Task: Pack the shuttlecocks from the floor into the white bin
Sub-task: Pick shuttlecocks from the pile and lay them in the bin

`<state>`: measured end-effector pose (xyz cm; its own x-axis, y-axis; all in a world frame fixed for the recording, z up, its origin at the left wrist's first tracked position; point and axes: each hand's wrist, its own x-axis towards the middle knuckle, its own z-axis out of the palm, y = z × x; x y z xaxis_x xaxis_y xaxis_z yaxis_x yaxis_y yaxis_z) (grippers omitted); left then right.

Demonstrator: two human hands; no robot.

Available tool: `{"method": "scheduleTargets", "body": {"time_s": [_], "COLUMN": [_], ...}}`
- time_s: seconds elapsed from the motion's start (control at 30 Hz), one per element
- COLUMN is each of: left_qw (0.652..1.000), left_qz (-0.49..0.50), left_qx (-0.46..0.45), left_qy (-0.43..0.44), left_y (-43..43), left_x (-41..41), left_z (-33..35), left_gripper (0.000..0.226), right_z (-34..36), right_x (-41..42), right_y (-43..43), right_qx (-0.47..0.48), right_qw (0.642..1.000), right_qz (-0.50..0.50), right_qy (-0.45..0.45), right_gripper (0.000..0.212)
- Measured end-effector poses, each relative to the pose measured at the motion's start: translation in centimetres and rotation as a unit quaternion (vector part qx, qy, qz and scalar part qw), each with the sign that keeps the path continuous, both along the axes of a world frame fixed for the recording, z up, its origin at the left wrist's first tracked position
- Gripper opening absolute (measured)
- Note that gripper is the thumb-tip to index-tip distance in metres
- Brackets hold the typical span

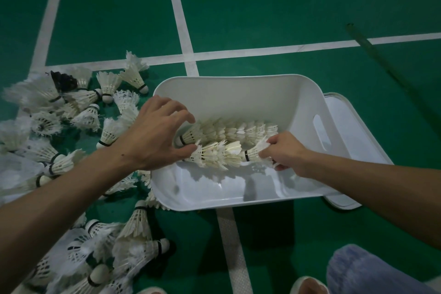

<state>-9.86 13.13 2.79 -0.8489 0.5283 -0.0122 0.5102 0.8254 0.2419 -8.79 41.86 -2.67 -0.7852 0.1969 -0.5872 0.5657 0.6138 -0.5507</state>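
Shuttlecock row (218,154) lies left–right in the bin (238,93); left hand (152,136) spread at its left end, right hand (284,153) pinching the right end.

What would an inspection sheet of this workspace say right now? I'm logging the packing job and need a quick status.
Surface: green court floor with white lines.
Job's things: white bin holds two nested rows of shuttlecocks; loose shuttlecocks are heaped on the floor to its left.
Clutter: a white lid lies beside and partly under the bin; a dark pole lies at upper right.
Grippers: left hand is spread at one end of the front row; right hand pinches a shuttlecock at the other end.
Cables: nothing seen.
Surroundings: the person's knee at lower right.
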Motion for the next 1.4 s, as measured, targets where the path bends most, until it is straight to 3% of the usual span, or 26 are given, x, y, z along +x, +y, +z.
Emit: {"method": "scheduleTargets", "body": {"time_s": [0.17,0.33,0.6,0.77,0.9,0.97,1.03,1.17,1.4], "left_qw": [1.0,1.0,1.0,1.0,1.0,1.0,1.0,1.0,1.0], "left_qz": [0.006,0.007,0.008,0.008,0.007,0.007,0.009,0.011,0.011], "left_qx": [0.013,0.013,0.019,0.018,0.017,0.014,0.016,0.014,0.011], "left_qy": [0.005,0.009,0.016,0.021,0.02,0.02,0.021,0.021,0.017], "left_y": [0.2,0.1,0.2,0.3,0.2,0.2,0.4,0.3,0.5], "left_x": [0.1,-0.1,0.1,-0.1,-0.1,0.0,0.0,0.1,0.2], "left_z": [0.0,-0.1,-0.1,-0.1,-0.3,-0.2,-0.2,-0.2,-0.1], "left_gripper": [0.056,0.055,0.053,0.051,0.051,0.051,0.051,0.052,0.053], "right_z": [-0.9,-1.7,-2.3,-1.9,-2.7,-3.2,-3.5,-3.4,-2.3], "right_x": [-0.4,-0.4,-2.1,-2.5,-1.8,-1.5,-1.3,-1.1,-0.3], "right_y": [-0.7,-1.9,-3.6,-3.3,-3.3,-3.6,-3.5,-2.4,-1.0], "right_qx": [-0.092,-0.118,-0.208,-0.254,-0.216,-0.188,-0.16,-0.147,-0.017], "right_qw": [0.993,0.991,0.97,0.955,0.972,0.981,0.987,0.989,0.993], "right_qz": [-0.029,-0.012,-0.076,-0.107,-0.024,-0.004,0.012,0.018,0.106], "right_qy": [-0.061,-0.065,-0.098,-0.113,-0.086,-0.053,-0.026,-0.016,0.049], "right_gripper": [0.034,0.051,0.053,0.032,0.075,0.087,0.086,0.059,0.069]}}
